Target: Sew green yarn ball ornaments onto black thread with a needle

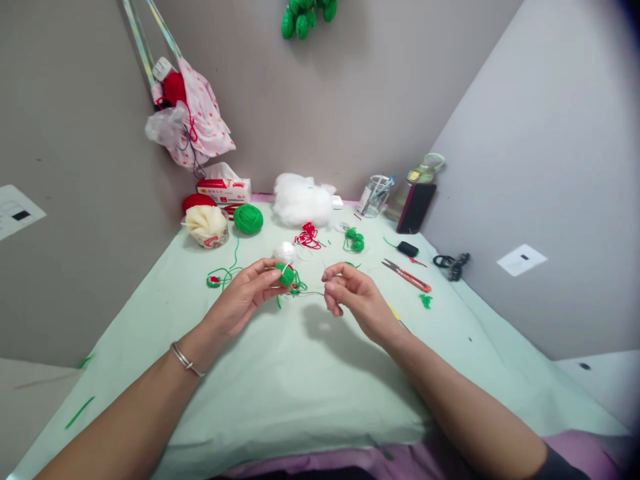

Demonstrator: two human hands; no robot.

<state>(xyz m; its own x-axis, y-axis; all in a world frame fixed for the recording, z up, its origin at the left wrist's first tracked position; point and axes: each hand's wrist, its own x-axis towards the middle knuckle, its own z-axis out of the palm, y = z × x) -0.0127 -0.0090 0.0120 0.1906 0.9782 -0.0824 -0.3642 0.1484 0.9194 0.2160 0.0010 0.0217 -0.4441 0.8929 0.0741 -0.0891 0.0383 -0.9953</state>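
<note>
Green piece (285,275) is mid-table, above the cloth (300,380), pinched in the left hand (253,288) between thumb and fingers. Hands apart. Right hand (354,293) at 3 o'clock from the piece, not touching it, fingers curled; a thin dark thread (311,293) runs from near the piece toward it, can't tell if it's gripped.

Clock centred on the piece, 12 = far side. Just beyond at 12: white ball (285,251); farther, same line, stuffing (303,202). Red tangle (309,237) at 1. Green tangle (355,240) at 2. Disc (213,282), red and green, at 9. Green ball (249,219) at 11, bowl (213,239) at 10, tissue box (235,191) at 11.

Scissors (410,275) at 3, open, points toward the piece; green scrap (425,301) near their handles. Phone (417,208) at 2, upright, leaning, bottle (400,198) behind it. Dotted bag (207,123) hangs high at 11.
</note>
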